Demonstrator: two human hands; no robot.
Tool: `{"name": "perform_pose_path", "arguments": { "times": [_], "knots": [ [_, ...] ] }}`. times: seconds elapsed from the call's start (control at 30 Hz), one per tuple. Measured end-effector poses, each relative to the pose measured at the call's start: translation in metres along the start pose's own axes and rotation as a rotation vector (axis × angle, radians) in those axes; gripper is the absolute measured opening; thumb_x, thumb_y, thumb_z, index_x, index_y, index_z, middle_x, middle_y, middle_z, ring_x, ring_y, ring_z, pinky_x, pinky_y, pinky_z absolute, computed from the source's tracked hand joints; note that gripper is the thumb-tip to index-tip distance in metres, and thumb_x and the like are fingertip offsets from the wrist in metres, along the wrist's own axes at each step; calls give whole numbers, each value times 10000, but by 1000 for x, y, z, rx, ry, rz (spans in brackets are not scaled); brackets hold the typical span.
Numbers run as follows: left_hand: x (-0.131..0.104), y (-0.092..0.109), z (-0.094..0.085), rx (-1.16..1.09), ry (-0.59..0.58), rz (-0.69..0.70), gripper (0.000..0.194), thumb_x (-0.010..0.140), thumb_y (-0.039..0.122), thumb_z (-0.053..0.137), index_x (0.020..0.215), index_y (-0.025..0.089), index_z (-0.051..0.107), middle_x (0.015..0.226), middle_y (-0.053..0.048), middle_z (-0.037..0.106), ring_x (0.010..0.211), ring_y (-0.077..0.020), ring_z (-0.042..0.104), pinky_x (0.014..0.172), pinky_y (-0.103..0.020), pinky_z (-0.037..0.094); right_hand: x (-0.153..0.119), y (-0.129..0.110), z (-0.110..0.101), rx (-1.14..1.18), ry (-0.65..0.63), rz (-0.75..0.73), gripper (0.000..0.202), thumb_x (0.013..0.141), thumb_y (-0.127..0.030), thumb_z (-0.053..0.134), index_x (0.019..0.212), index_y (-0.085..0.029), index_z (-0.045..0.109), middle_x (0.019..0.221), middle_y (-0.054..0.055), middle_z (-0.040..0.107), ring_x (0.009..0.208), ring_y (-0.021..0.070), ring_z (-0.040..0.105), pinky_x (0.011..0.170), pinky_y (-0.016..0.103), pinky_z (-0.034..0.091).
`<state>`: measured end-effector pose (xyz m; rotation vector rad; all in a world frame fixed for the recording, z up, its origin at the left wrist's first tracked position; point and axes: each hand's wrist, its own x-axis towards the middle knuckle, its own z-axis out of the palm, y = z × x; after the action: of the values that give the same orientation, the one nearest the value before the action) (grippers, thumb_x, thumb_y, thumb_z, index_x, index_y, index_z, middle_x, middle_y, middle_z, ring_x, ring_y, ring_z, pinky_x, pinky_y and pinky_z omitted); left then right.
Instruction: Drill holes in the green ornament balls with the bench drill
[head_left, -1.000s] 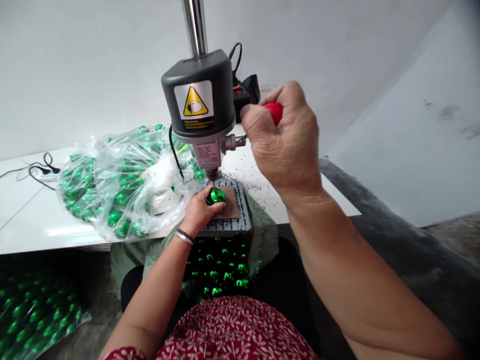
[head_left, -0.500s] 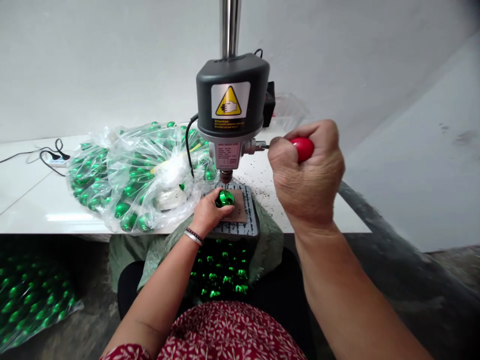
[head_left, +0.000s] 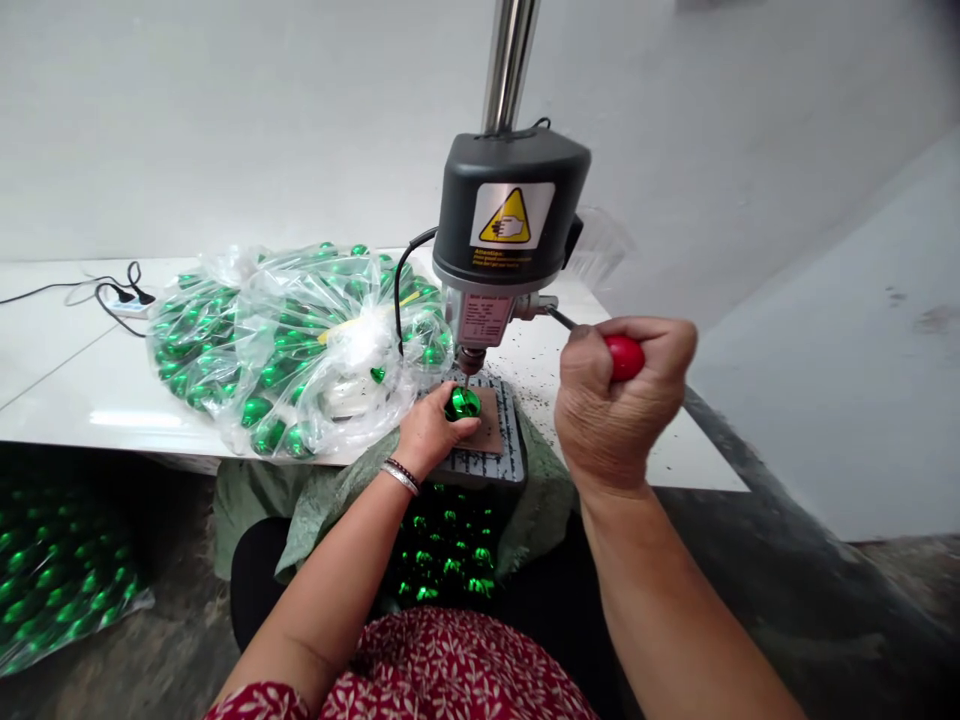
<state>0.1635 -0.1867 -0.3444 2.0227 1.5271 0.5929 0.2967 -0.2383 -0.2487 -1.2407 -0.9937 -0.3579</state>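
Observation:
Under the chuck of a drill press (head_left: 514, 215), my left hand (head_left: 431, 432) grips a shiny green ball (head_left: 463, 403) between thumb and fingers. The ball rests on a brown board (head_left: 491, 415) that lies on the grey slotted base (head_left: 512, 455). A thin drill bit (head_left: 467, 380) meets the top of the ball; whether it has gone in, I cannot tell. On the right, my right hand (head_left: 626, 400) is wrapped round the red knob (head_left: 625, 357) of the press's feed lever (head_left: 561, 317).
Left of the press, a clear plastic bag (head_left: 300, 345) full of green balls lies on the white table (head_left: 112, 415). Another bag (head_left: 67, 570) sits lower left. Green balls (head_left: 450, 545) show below the base. A power strip (head_left: 129, 303) with cords is at far left. Dark shavings litter the table.
My right hand has swung the feed lever downward, and the lever now slopes down to the right. My left hand still holds the ball under the bit. The whole view has tilted slightly.

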Motion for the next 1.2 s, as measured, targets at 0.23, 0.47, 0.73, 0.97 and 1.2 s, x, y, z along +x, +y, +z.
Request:
{"name": "perform_pose_path", "arguments": {
  "times": [0.23,0.47,0.73,0.97,1.2],
  "knots": [
    [0,-2,1,-24,-1,18,494,762,390,733,1228,261,633,1063,-47,744,974,-262,679,802,-324,496,-21,10,-4,39,-24,-1,160,809,-319,585,787,-200,480,703,-12,513,622,71,482,598,230,428],
    [2,-2,-1,-54,-17,22,472,750,356,730,1192,226,629,1019,-50,736,926,-243,674,805,-326,497,28,-9,1,14,-119,48,176,802,-322,584,775,-184,478,676,-25,489,594,55,414,549,213,363],
    [-39,-11,-23,-149,-15,197,553,716,221,747,1244,168,590,1221,-104,685,1137,-258,627,1023,-392,474,73,-28,11,-75,-252,161,204,825,-212,576,715,-157,414,611,-79,381,601,14,304,612,188,314],
    [-79,-25,-56,-151,-119,267,633,707,280,793,1310,245,606,1385,-103,610,1263,-265,574,1104,-420,447,69,-28,12,-84,-237,207,198,825,-185,579,720,-163,413,625,-75,381,607,20,312,637,211,328],
    [-33,-48,-89,174,205,73,373,893,129,452,1162,169,706,1177,-117,731,1088,-230,675,1012,-357,496,68,-25,13,-63,-203,186,169,803,-196,584,733,-175,433,639,-63,425,604,32,352,631,231,356]
  ]
}}
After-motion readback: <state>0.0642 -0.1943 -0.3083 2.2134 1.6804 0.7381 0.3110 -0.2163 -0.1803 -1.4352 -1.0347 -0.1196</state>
